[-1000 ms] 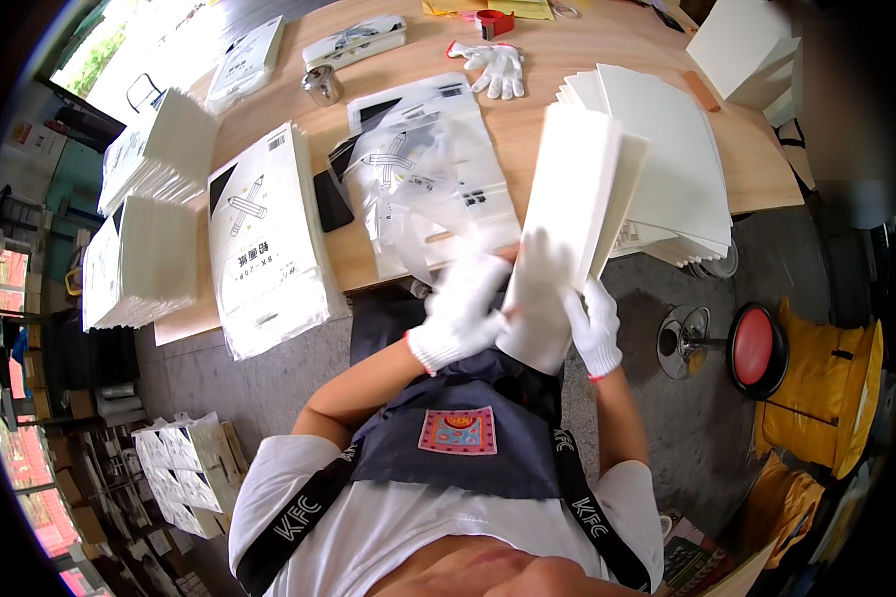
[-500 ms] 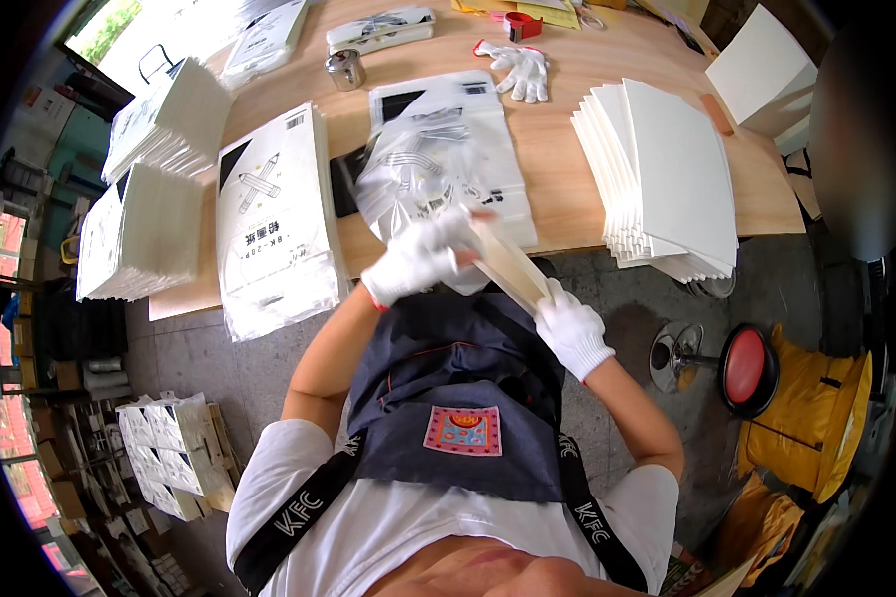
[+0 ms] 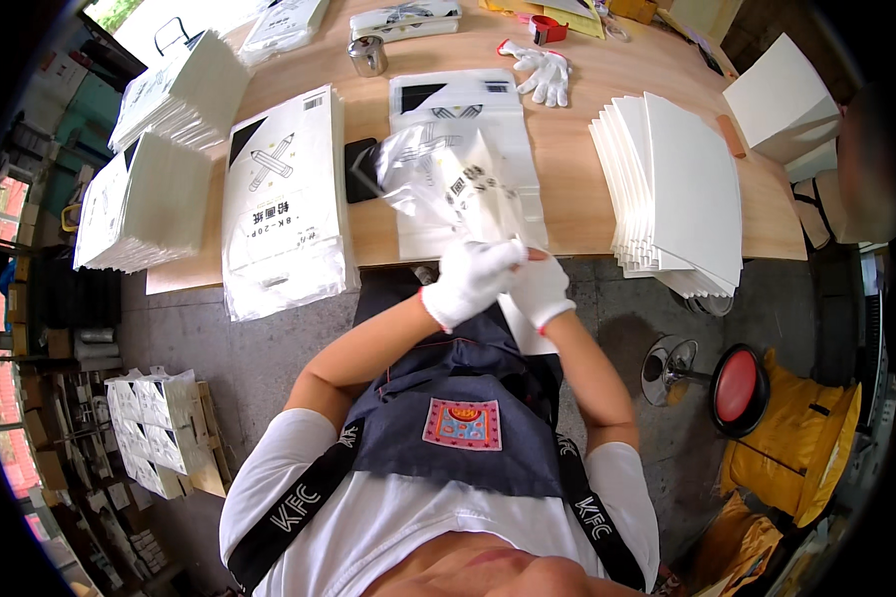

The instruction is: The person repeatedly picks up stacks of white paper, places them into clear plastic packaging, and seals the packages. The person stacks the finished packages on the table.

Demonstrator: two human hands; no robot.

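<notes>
My two hands, both in white fingertip-less gloves, meet just off the table's front edge. My left hand is closed at the mouth of a clear plastic bag that fans out over the table. A pale stack of paper sheets shows through the bag, tilted away from me. My right hand is closed round the near part of the sheets, whose white end sticks out below it by my apron. Under the bag lies a flat pile of printed plastic bags.
To the left sit a pile of printed paper packs and two thicker stacks. A dark phone lies beside the bags. Fanned white sheets overhang the table's right edge. A metal tin, spare glove and red tape dispenser lie farther back.
My right hand has moved up and left to meet my left hand. The paper has swung from between my hands to point away from me, inside the bag.
</notes>
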